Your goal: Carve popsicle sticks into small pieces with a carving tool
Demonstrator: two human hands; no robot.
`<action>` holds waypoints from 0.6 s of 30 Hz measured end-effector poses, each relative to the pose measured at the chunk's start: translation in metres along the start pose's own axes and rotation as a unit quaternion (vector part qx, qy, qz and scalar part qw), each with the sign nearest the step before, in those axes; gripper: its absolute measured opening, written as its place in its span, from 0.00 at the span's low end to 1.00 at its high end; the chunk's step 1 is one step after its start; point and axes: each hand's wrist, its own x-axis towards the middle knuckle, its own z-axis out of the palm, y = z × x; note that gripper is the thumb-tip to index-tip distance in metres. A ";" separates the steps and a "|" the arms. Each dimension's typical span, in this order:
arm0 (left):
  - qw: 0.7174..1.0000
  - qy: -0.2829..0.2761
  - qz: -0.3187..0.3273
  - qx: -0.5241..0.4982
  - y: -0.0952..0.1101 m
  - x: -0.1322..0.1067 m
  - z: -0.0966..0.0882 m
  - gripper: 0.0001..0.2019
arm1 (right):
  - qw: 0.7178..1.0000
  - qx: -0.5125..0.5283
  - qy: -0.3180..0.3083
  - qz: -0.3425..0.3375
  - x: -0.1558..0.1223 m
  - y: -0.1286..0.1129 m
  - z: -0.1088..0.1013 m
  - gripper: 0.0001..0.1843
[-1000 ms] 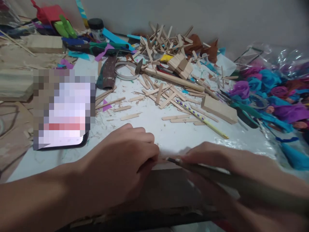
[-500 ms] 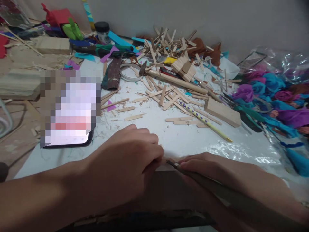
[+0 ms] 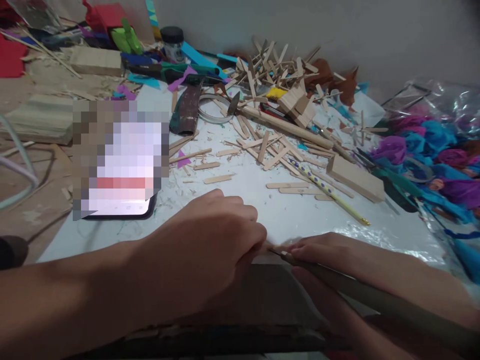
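Near the front edge of the white work surface (image 3: 187,225), my left hand (image 3: 221,240) is closed in a pinch. A short bit of pale wood, seemingly a craft stick (image 3: 275,247), shows just past its fingertips; the rest is hidden. My right hand (image 3: 360,265) is wrapped round a carving tool (image 3: 348,285) with a long dull handle. Its thin metal tip points left and meets the wood beside my left fingers. Both hands are close together.
A phone (image 3: 150,206) stands left of my hands. Beyond lie loose craft sticks (image 3: 279,150), a hammer (image 3: 285,125), a tape roll (image 3: 204,114), a spotted pencil (image 3: 330,192) and a wood block (image 3: 356,177). Crumpled coloured paper (image 3: 427,145) heaps up at right.
The whole view has shifted slightly, so the things on the table appear further right. Both hands keep their grips, and the tool's tip stays at the wood.
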 end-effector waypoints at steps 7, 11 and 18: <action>1.000 0.005 0.003 0.002 0.003 0.001 -0.002 0.13 | 0.998 0.015 0.024 -0.047 -0.004 0.002 -0.003 0.08; 1.000 0.000 0.004 0.006 0.003 0.003 -0.004 0.13 | 0.996 -0.031 0.058 -0.061 -0.004 0.001 -0.001 0.13; 1.000 -0.009 0.000 0.016 0.003 0.002 -0.004 0.12 | 0.996 -0.021 0.068 -0.046 -0.008 0.005 0.010 0.14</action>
